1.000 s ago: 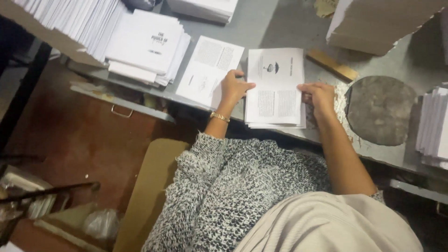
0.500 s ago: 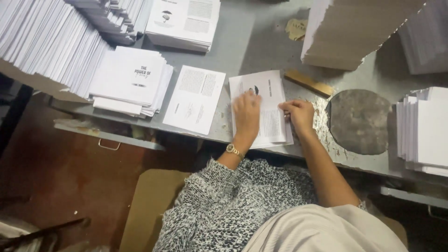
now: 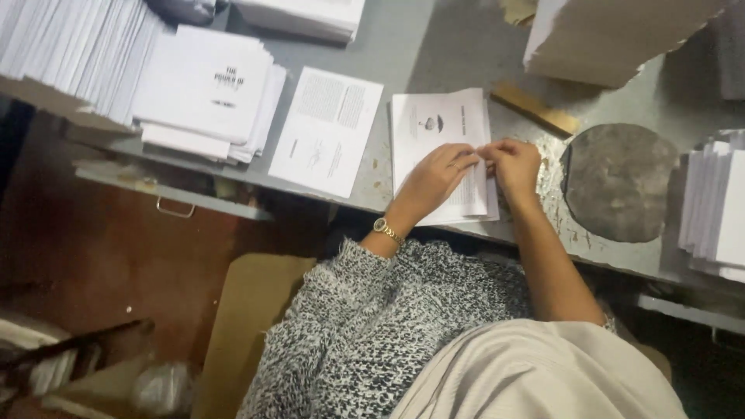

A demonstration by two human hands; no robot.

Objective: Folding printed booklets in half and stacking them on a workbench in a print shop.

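Two hands at the folded printed sheet near the grey table's front edge: left hand and right hand pinching its right edge. Probably light, limp, crease-prone; best gripped at edges.

The sheet under both hands is thin matt white paper, printed in black; the second sheet beside it looks the same; the stacks at left are matt paper too (edges slightly ragged); the table is dull grey, painted, smooth but flecked and scuffed near the front edge; the round pad looks rough, dark and matt; the stick seems raw wood; the board is brown matt card; the watch is shiny gold-toned metal; the sleeve is coarse speckled knit.
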